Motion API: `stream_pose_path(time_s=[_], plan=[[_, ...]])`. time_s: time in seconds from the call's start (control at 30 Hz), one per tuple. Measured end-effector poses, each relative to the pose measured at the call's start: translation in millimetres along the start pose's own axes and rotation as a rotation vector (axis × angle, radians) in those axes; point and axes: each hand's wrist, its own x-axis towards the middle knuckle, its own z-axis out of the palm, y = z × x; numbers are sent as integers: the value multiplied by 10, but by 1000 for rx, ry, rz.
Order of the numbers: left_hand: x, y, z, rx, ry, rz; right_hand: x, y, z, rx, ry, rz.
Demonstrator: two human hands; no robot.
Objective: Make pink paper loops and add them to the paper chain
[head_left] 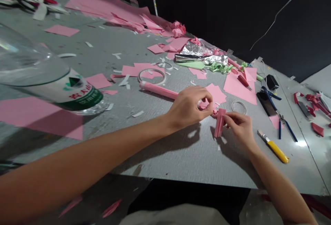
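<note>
Between the thumb and fingers of my right hand (240, 126) stands a folded pink paper strip (220, 123), upright with a crease line down it. My left hand (190, 106) hovers just left of it, thumb and index finger pinched together. Whatever that pinch holds, if anything, is too small to make out. Behind my left hand lies a long pink paper roll (159, 90), its right end hidden by the hand. Pink paper pieces (216, 93) lie behind both hands, and a ring of tape (239, 107) rests just beyond my right hand.
A large water bottle (51, 77) is close on the left. A yellow-handled knife (278, 151), blue-handled pliers (287, 126) and a black phone (266, 103) lie to the right. Foil (196, 50) and pink sheets (103, 2) line the back, by a dark wall.
</note>
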Motion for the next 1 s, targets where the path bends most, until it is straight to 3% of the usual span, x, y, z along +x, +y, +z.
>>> stream_pose_path(time_s=[0.07,0.1,0.17,0.27,0.3,0.33,0.4,0.6,0.67,0.77,0.83,1.0], plan=[[5,41,-21,-201,-51,-124,37,14,-23,58,45,39],[5,75,-33,-321,-139,-150,56,22,-36,84,67,57],[-1,155,-61,-579,-483,-97,92,40,-59,128,114,87],[-13,241,-91,-856,-1074,121,123,68,-79,170,168,125],[-18,248,-92,-887,-1162,150,126,76,-82,181,172,133],[-24,242,-85,-889,-1179,144,127,83,-84,190,171,138],[-33,206,-53,-818,-1074,41,124,96,-85,205,164,145],[-37,102,113,-526,-479,-419,105,118,-83,245,99,118],[-51,86,169,-512,-451,-493,93,100,-76,222,53,86],[-95,73,249,-534,-588,-483,74,59,-57,184,-24,63],[-125,81,288,-566,-619,-496,66,44,-46,166,-47,60],[-122,133,267,-748,-402,-620,65,58,-44,194,-122,101]])
